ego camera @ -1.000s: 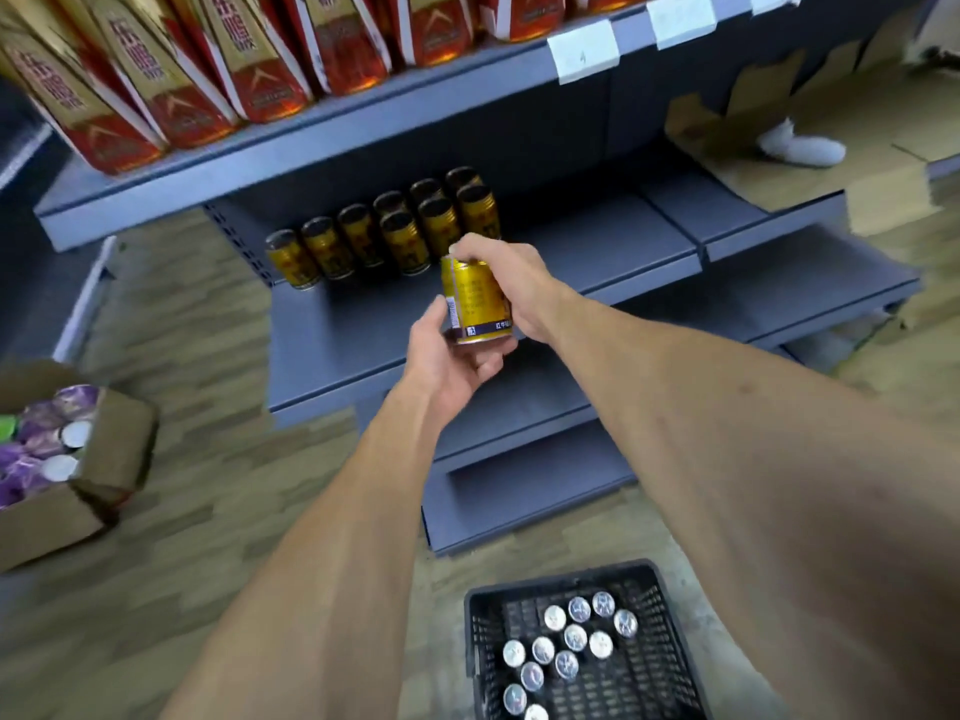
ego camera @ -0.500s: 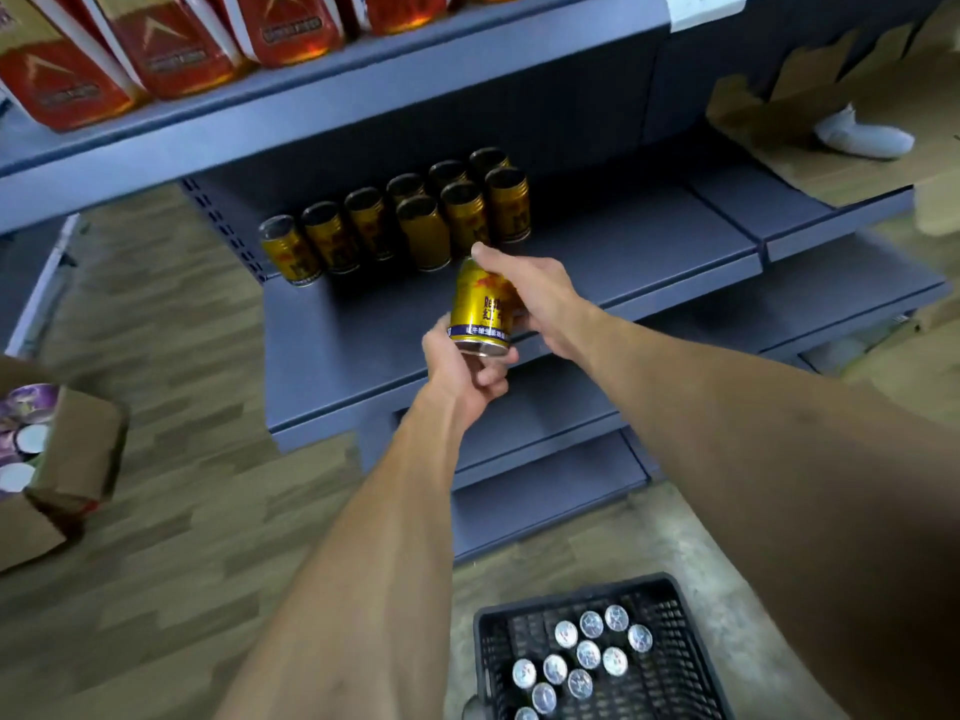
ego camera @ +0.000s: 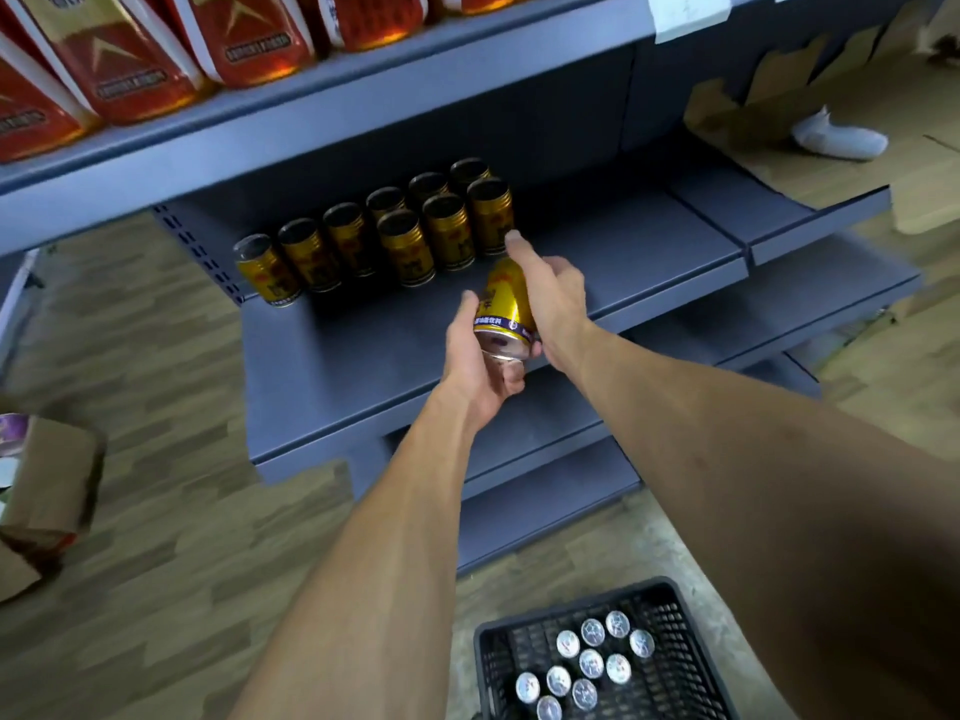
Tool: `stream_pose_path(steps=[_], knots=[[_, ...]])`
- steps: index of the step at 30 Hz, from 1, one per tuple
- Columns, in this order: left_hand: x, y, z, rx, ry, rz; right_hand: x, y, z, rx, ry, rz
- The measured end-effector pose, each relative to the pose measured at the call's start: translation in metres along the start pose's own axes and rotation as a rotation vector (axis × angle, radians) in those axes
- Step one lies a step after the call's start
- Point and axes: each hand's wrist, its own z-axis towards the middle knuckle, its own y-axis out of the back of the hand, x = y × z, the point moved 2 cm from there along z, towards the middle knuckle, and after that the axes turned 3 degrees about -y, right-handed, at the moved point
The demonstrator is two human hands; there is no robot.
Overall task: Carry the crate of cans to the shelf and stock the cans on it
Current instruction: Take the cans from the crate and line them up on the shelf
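A gold can is held tilted above the grey shelf, its base turned toward me. My left hand cups it from below, and my right hand grips its far side with the index finger stretched over the top. Several gold cans stand in two rows at the back of the same shelf, just beyond my hands. The black crate sits on the floor at the bottom of the view, with several cans standing in it, silver tops up.
Red and gold boxes fill the upper shelf. An open cardboard box sits on the wood floor at the left. Flattened cardboard and another person's white shoe lie at the back right. A lower shelf juts out beneath.
Both hands have carried the can forward and down toward the shelf and tipped it, so its base now faces me. The view has moved closer to the shelf.
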Motion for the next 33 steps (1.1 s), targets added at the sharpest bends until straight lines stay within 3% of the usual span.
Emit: stream_pose_path(steps=[7, 11, 16, 25, 29, 33], knots=[[0.012, -0.018, 0.003, 0.012, -0.015, -0.063, 0.007, 0.024, 0.008, -0.073, 0.013, 0.033], [0.020, -0.034, 0.005, -0.147, -0.172, -0.009, 0.010, 0.034, 0.010, -0.196, 0.100, -0.210], [0.011, -0.033, 0.003, -0.279, -0.261, 0.009, 0.004, 0.031, 0.009, -0.109, 0.141, -0.261], [-0.031, 0.033, 0.001, -0.331, -0.360, 0.510, -0.003, -0.017, 0.014, 0.039, 0.206, -0.126], [-0.058, 0.080, 0.004, -0.442, -0.432, 0.725, -0.017, -0.060, 0.023, 0.080, 0.203, -0.146], [-0.079, 0.115, 0.006, -0.496, -0.424, 0.783, -0.022, -0.105, 0.022, 0.124, 0.249, -0.159]])
